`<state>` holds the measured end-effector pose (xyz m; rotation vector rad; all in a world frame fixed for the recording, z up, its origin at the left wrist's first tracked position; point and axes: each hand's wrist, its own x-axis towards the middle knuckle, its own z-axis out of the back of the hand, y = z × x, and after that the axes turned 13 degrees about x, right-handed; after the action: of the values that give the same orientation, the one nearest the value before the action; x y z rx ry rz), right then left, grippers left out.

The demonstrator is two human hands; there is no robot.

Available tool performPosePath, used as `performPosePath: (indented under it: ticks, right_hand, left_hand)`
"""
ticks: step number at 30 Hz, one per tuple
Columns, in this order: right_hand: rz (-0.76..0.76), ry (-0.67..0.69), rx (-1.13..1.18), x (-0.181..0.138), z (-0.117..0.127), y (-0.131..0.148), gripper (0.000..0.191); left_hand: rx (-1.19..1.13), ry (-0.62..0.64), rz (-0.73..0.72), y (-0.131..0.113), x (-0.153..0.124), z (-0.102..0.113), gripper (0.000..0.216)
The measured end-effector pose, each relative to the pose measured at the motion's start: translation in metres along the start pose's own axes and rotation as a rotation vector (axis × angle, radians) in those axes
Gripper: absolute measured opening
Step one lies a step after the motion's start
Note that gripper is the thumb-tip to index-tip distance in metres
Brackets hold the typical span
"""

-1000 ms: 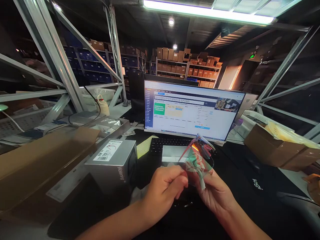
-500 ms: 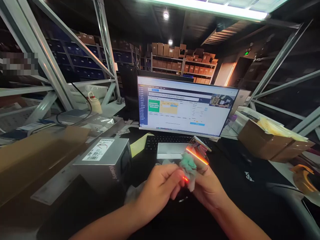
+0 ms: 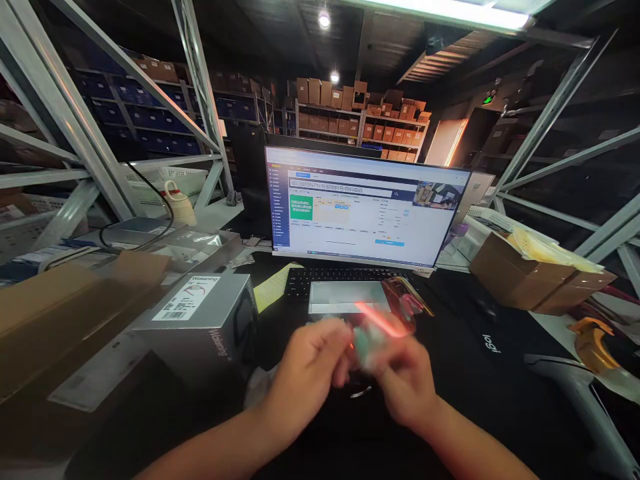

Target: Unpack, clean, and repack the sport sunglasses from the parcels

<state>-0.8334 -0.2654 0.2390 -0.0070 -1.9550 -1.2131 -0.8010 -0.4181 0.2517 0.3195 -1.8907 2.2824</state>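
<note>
A blurred green wad (image 3: 363, 343) is held between the curled fingers of the left hand (image 3: 316, 357) and right hand (image 3: 406, 377), above a black desk mat (image 3: 470, 373). Just beyond are a light-grey box (image 3: 345, 295), keyboard (image 3: 297, 283) and monitor (image 3: 345, 217).

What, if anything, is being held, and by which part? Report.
A crumpled greenish piece, blurred, apparently held near its lower right edge by the fingers of the right hand; whether the left hand grips it cannot be told.
</note>
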Motion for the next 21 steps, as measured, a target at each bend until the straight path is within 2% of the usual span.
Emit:
performPosePath:
  ticks: [3,6,8,10,11,14,17,21]
  right_hand:
    - [0.039,0.034,-0.059,-0.008,-0.011,-0.006,0.029]
    - [0.006,-0.089,-0.054,-0.009,-0.012,-0.009,0.025]
    - [-0.05,-0.183,-0.005,-0.006,-0.005,-0.006,0.016]
    - [-0.148,-0.289,0.091,0.0,0.003,-0.001,0.004]
    - [-0.209,-0.352,0.161,0.003,0.007,0.001,0.004]
    - [-0.386,-0.509,0.384,0.013,0.013,0.007,0.024]
    - [-0.481,-0.542,0.544,0.02,0.012,0.007,0.031]
    - [-0.555,-0.482,0.646,0.022,0.007,0.004,0.023]
  left_hand:
    - [-0.077,-0.12,0.061,0.006,0.006,0.005,0.05]
    - [-0.027,-0.198,0.0,0.009,0.007,0.012,0.048]
    - [0.042,-0.221,-0.051,0.007,0.005,0.016,0.05]
    - [0.085,-0.208,-0.078,0.004,0.003,0.017,0.052]
    - [0.096,-0.203,-0.091,0.002,0.002,0.017,0.053]
    - [0.133,-0.188,-0.135,-0.002,0.001,0.016,0.054]
    - [0.151,-0.162,-0.166,-0.001,0.001,0.014,0.055]
    - [0.157,-0.106,-0.157,0.003,0.002,0.009,0.051]
